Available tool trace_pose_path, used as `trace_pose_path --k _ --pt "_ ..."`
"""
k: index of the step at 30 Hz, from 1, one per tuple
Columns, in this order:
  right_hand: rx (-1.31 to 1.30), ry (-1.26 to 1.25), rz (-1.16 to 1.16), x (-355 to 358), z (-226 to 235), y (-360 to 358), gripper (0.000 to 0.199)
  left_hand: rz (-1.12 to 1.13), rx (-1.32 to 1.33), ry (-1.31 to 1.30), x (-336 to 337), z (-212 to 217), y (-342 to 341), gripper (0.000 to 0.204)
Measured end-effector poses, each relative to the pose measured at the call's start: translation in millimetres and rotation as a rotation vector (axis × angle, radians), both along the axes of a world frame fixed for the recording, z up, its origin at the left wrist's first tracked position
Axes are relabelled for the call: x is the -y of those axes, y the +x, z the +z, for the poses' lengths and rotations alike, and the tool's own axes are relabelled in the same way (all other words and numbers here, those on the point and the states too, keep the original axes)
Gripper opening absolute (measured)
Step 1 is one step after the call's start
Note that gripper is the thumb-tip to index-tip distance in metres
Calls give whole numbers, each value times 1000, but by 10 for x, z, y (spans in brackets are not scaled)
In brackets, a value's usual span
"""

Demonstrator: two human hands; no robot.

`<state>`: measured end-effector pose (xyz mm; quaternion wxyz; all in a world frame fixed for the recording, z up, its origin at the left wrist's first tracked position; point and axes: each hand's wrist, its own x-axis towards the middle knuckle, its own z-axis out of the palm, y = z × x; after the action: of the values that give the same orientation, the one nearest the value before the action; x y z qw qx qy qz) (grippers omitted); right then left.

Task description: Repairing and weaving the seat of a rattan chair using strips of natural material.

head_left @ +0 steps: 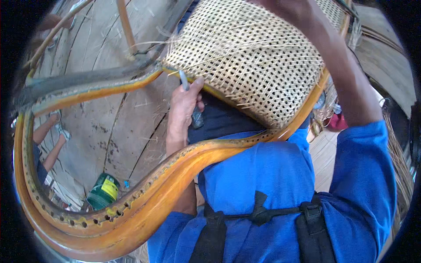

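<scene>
A woven cane panel (245,57) with small open holes stretches across a curved wooden chair frame (144,206) resting over my lap. Loose strand ends stick out along the panel's near edge. My left hand (186,101) is closed beside that edge, around a tool with a grey tip (184,80); a dark end shows below the fist, and I cannot tell the tool's exact kind. Over the far part of the weave, my right hand (280,5) is cut off by the top of the head view, its fingers hidden. Drilled holes line the frame's bare inner edge.
Wooden floorboards (127,118) with scattered strand scraps lie to the left. A green bucket with a yellow label (103,193) stands at the lower left. Another person's legs (50,140) show at the far left. Bundles of long cane strands (397,175) hang at the right.
</scene>
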<state>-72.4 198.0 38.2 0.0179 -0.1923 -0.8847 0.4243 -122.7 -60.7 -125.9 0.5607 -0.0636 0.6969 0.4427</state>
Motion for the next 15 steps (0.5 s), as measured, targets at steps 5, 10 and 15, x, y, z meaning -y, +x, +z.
trace_pose_path --k 5,10,15 --pt "-133 17 -503 19 -344 1492 24 33 13 49 0 39 54 30" --pt "201 -31 -981 412 -902 3354 23 207 146 167 76 -10 36 36" --pt "227 -52 -1007 1092 -1459 3945 15 394 268 264 449 223 15 51"
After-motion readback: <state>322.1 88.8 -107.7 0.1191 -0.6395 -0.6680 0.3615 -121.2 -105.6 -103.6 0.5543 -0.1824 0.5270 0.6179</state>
